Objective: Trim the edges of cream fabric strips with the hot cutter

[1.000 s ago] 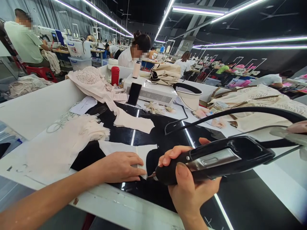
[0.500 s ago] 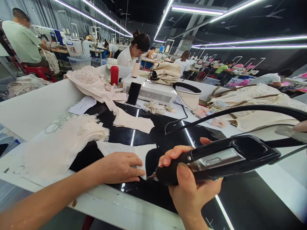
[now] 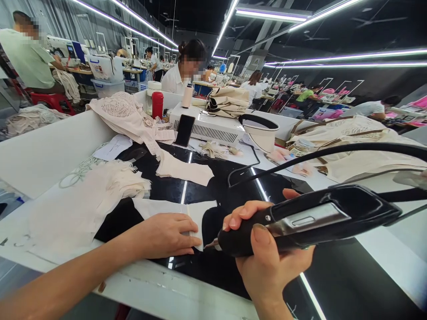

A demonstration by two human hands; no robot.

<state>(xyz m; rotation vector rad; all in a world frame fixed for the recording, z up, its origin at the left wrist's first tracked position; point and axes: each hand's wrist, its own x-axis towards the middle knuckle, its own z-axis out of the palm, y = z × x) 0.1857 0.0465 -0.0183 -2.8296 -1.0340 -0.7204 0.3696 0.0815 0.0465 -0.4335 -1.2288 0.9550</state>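
Note:
My left hand (image 3: 168, 233) lies with its fingers stretched out on a white fabric piece (image 3: 200, 213), pressing it to the glossy black board (image 3: 213, 271). A pale strip crosses the fabric beside the fingertips. My right hand (image 3: 271, 262) is wrapped round a black corded handheld tool (image 3: 310, 222) with a silver lever plate and a narrow metal tip. That tip points left, at the fabric's lower right corner, close to my left fingertips; whether it touches cannot be made out. Farther back on the board lies a beige fabric piece (image 3: 183, 169).
Layered pale fabric pieces (image 3: 110, 186) are heaped at left. Behind stand a phone (image 3: 185, 130), a red flask (image 3: 157, 104) and a white vented box (image 3: 207, 124). The tool's black cable (image 3: 333, 151) arches over the right side. A co-worker (image 3: 183, 66) sits opposite.
My right hand and the tool's rear end have shifted slightly right, while the tip stays near the fabric corner. My left hand stays in place on the fabric.

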